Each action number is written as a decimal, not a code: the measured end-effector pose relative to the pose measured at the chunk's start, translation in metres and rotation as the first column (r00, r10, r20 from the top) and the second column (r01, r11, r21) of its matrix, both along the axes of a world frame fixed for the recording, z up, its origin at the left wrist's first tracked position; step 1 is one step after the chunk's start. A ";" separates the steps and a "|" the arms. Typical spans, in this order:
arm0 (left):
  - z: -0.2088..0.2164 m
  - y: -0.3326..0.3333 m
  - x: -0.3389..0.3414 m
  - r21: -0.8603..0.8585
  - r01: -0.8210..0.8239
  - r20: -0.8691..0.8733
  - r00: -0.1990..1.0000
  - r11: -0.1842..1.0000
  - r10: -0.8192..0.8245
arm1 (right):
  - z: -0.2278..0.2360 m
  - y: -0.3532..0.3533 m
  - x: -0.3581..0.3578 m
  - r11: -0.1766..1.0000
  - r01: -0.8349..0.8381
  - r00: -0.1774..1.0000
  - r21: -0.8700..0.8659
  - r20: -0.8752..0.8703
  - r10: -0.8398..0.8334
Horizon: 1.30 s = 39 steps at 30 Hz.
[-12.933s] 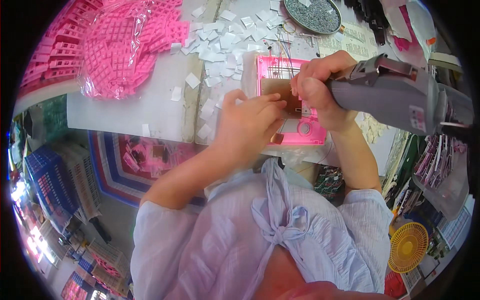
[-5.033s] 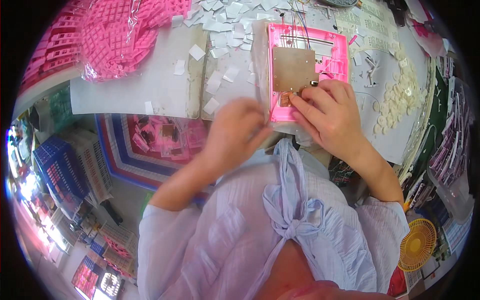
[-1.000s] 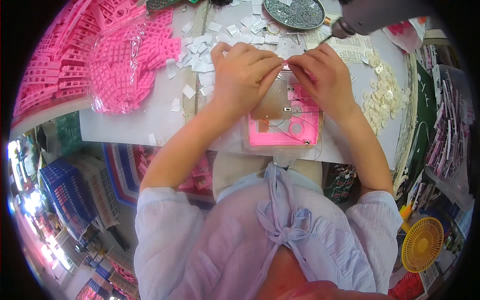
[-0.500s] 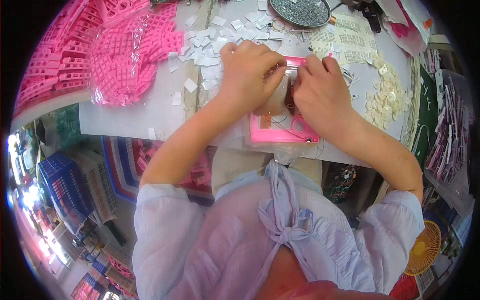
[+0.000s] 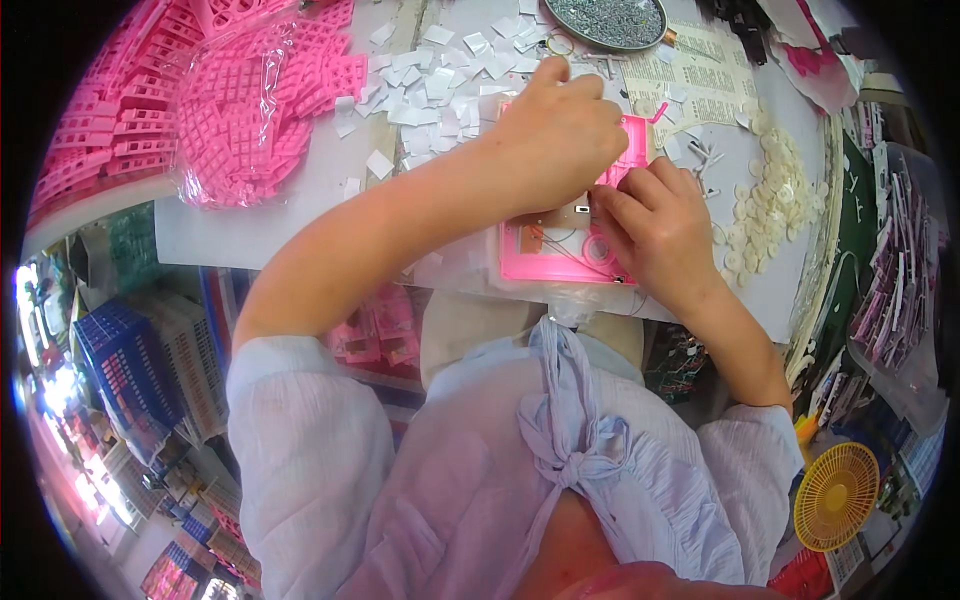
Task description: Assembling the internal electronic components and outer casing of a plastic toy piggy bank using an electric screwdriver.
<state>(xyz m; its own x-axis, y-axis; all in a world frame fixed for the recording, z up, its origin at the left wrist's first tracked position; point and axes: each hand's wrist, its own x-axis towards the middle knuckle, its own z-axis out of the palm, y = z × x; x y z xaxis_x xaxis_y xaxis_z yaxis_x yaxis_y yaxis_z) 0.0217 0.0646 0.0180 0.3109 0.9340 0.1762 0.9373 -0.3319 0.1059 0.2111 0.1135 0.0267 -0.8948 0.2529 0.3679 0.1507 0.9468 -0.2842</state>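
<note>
A flat pink plastic case [image 5: 560, 262] lies on the white table near its front edge, with a brown board and thin wires showing inside it. My left hand [image 5: 560, 135] rests curled over the case's upper half and hides that part. My right hand [image 5: 655, 225] sits at the case's right side, fingertips pinched on a small part next to the board; the part itself is too small to name. The two hands nearly touch over the middle of the case.
Small white squares [image 5: 440, 75] are scattered behind the case. A clear bag of pink frames [image 5: 250, 110] and stacked pink parts [image 5: 95, 150] lie at left. A round dish of small metal pieces [image 5: 605, 20] stands at back, pale discs [image 5: 770, 205] at right. A yellow fan [image 5: 835, 495] is lower right.
The view has shifted slightly. My left hand moved up and left on the case, uncovering more of its lower half. My right hand stays at the case's right side.
</note>
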 end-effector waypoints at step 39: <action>0.016 0.012 -0.001 -0.224 0.197 -0.018 0.978 0.955 -0.206 | -0.001 0.006 0.002 0.969 0.079 0.997 -0.235 0.032 -0.074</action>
<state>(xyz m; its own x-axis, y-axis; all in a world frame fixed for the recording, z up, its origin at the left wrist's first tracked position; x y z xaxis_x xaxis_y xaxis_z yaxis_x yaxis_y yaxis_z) 0.0206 0.0768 0.0337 0.4989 0.8656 -0.0426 0.8585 -0.4869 0.1608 0.2132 0.1192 0.0261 -0.8770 0.3982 0.2691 0.2295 0.8389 -0.4935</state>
